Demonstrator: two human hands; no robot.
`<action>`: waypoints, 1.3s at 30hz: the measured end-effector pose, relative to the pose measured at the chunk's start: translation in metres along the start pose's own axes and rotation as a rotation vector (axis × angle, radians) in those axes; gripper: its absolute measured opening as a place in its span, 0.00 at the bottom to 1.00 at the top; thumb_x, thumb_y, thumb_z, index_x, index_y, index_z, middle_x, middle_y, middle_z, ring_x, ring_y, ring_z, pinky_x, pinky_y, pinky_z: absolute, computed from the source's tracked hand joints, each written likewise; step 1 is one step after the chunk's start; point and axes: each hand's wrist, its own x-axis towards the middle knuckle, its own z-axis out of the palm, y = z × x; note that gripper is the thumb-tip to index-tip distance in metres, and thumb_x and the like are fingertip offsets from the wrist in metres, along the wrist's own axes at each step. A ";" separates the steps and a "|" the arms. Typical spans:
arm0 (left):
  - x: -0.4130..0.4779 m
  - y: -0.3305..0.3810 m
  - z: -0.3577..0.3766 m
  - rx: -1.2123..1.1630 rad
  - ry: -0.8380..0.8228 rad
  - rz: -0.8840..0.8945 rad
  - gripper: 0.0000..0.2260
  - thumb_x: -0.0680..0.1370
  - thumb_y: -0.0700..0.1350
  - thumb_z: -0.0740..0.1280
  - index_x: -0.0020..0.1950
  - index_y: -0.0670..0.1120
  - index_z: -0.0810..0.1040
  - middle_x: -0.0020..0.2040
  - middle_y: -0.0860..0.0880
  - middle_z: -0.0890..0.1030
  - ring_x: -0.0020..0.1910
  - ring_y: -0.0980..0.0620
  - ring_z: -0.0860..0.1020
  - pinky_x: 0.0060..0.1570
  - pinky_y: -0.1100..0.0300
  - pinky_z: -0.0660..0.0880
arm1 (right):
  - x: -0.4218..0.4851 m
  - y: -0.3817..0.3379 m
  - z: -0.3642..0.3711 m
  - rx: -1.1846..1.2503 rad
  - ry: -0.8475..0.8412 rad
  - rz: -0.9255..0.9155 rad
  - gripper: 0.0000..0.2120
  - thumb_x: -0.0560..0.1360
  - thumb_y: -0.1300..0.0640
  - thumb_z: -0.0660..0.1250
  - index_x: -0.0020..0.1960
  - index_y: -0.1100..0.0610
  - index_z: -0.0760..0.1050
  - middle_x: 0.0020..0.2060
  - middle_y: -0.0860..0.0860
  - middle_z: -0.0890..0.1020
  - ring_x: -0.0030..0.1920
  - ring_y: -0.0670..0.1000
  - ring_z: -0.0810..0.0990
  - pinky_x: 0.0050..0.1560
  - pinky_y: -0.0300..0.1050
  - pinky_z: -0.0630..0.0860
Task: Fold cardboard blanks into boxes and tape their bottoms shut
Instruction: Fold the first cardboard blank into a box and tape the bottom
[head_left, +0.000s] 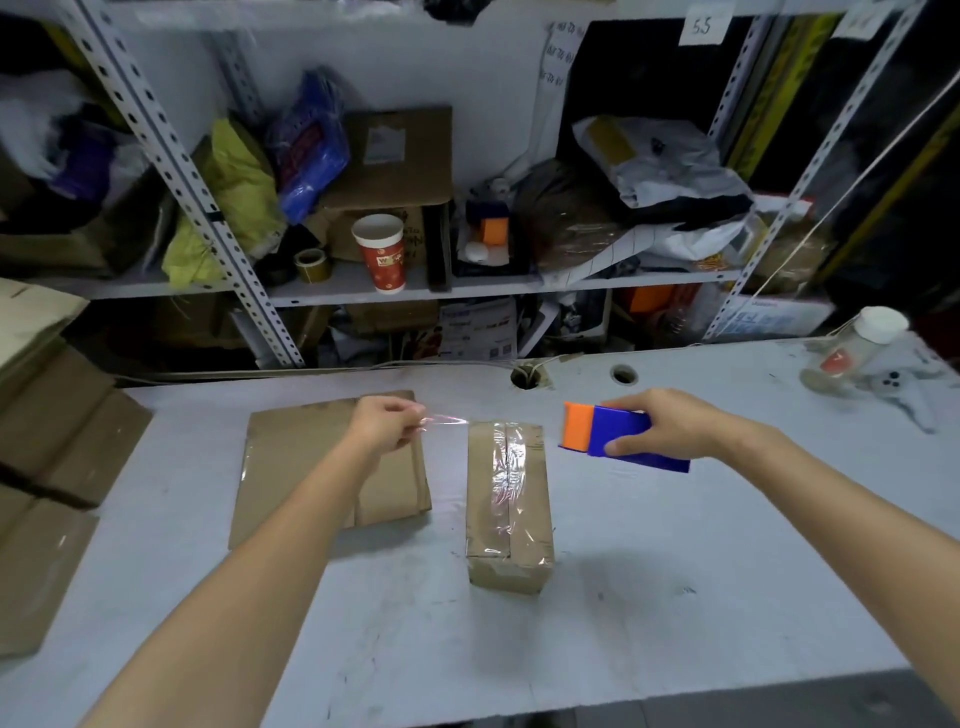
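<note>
A folded cardboard box (509, 512) stands on the grey table (675, 571) in the middle, with clear tape along its top seam. My right hand (670, 423) grips a blue and orange tape dispenser (610, 434) just right of the box's far end. My left hand (387, 423) pinches a strip of clear tape (447, 420) that stretches toward the box's far edge. Flat cardboard blanks (311, 467) lie under my left forearm, left of the box.
More flat cardboard (47, 467) is stacked at the table's left edge. A clear jar with a white lid (857, 345) and a white controller (904, 395) sit at the far right. Two cable holes (524, 376) open near the back edge. Cluttered metal shelves (395, 291) stand behind.
</note>
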 end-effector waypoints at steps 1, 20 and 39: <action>0.001 -0.002 0.003 0.013 -0.015 -0.001 0.05 0.78 0.39 0.71 0.52 0.40 0.82 0.48 0.42 0.84 0.43 0.49 0.81 0.42 0.60 0.79 | 0.002 0.005 -0.001 -0.010 -0.013 0.015 0.33 0.73 0.38 0.72 0.75 0.44 0.67 0.54 0.45 0.77 0.51 0.49 0.77 0.48 0.44 0.76; 0.027 -0.031 0.070 0.045 -0.043 -0.209 0.16 0.79 0.49 0.70 0.63 0.42 0.79 0.56 0.47 0.81 0.52 0.49 0.80 0.52 0.52 0.78 | 0.071 0.013 0.029 -0.012 -0.179 0.131 0.32 0.74 0.40 0.71 0.72 0.52 0.69 0.62 0.51 0.77 0.55 0.53 0.76 0.52 0.46 0.75; -0.009 -0.039 0.077 0.105 -0.189 -0.057 0.18 0.79 0.43 0.70 0.69 0.48 0.75 0.58 0.48 0.82 0.52 0.46 0.82 0.38 0.61 0.77 | 0.078 -0.028 0.054 -0.221 -0.017 0.101 0.28 0.73 0.37 0.69 0.65 0.52 0.71 0.58 0.51 0.79 0.55 0.53 0.78 0.51 0.49 0.78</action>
